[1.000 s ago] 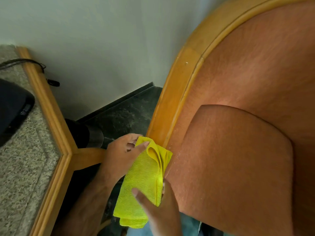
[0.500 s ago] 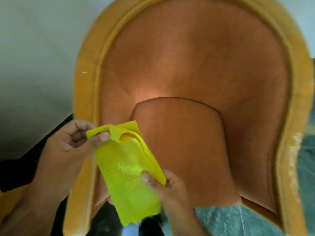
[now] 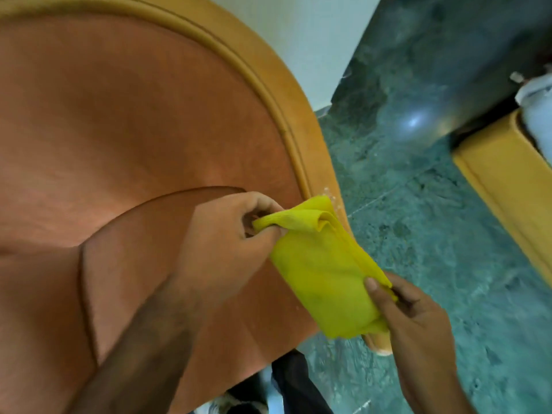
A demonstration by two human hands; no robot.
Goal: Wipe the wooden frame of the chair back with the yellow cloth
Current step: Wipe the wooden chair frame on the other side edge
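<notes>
A folded yellow cloth (image 3: 322,270) lies against the right side of the chair's curved wooden frame (image 3: 263,76), covering its lower stretch. My left hand (image 3: 236,231) pinches the cloth's upper end, reaching across the orange upholstered chair back (image 3: 119,121). My right hand (image 3: 418,324) grips the cloth's lower end with thumb on top. Pale specks mark the frame just above the cloth. The frame's lower tip (image 3: 380,345) shows below the cloth.
A green marble floor (image 3: 433,219) spreads to the right of the chair. Another wooden furniture piece (image 3: 501,186) stands at the right edge with a white object (image 3: 537,109) on it. A white wall (image 3: 322,31) rises behind the chair. Dark trousers (image 3: 295,383) show below.
The view has swung from the chair's left frame across to its right frame. Both hands carried the cloth over with it and now hold it against the right side.
</notes>
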